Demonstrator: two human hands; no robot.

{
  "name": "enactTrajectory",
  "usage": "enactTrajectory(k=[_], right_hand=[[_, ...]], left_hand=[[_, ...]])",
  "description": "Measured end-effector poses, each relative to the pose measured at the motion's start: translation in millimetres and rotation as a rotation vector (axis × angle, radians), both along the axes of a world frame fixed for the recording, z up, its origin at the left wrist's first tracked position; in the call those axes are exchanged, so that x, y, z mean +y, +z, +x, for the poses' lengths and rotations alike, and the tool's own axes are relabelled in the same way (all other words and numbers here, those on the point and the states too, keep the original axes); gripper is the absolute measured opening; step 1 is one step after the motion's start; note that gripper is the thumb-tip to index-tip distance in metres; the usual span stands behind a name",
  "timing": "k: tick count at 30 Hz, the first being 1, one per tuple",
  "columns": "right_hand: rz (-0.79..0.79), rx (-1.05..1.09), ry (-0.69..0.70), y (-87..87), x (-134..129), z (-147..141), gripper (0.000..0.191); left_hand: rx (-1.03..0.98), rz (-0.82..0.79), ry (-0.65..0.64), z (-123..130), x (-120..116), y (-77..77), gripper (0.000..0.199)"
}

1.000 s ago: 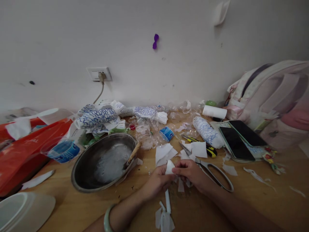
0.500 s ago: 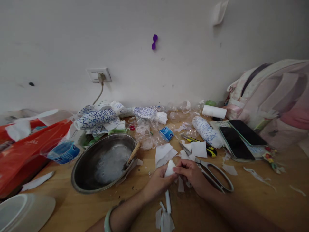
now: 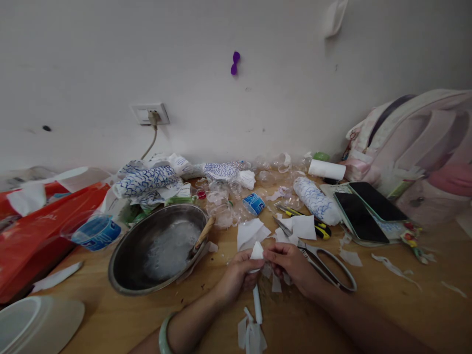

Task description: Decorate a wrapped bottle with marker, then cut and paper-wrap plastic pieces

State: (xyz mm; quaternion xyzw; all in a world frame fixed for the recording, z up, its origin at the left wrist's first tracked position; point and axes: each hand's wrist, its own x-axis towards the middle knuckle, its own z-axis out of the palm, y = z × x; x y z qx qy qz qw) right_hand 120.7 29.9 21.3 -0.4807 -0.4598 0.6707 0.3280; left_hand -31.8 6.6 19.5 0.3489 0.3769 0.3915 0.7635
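A small white piece of paper, folded or rolled to a point, stands up from between the fingers of my left hand. My right hand pinches at its right edge, thumb and fingertips closed together. Beneath my hands a thin white paper stick lies on the table, with torn white strips at its near end. Grey-handled scissors rest just right of my right hand. White paper scraps lie beyond my hands.
Left of my hands is a metal bowl of cloudy liquid with a wooden-handled tool. Scale-patterned paper fish and clear plastic bottles stand behind. Phones, a yellow-black cutter and a pink backpack are to the right.
My left hand has turned slightly, its fingers curling further around the white paper. My right fingertips have shifted a little along the paper's edge. The things on the table look unmoved.
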Motion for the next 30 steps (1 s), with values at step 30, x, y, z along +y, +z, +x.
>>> enactTrajectory(k=[30], right_hand=[[-0.116, 0.222, 0.036, 0.2, -2, 0, 0.052]], left_hand=[[0.095, 0.112, 0.045, 0, 0, -2.4, 0.041]])
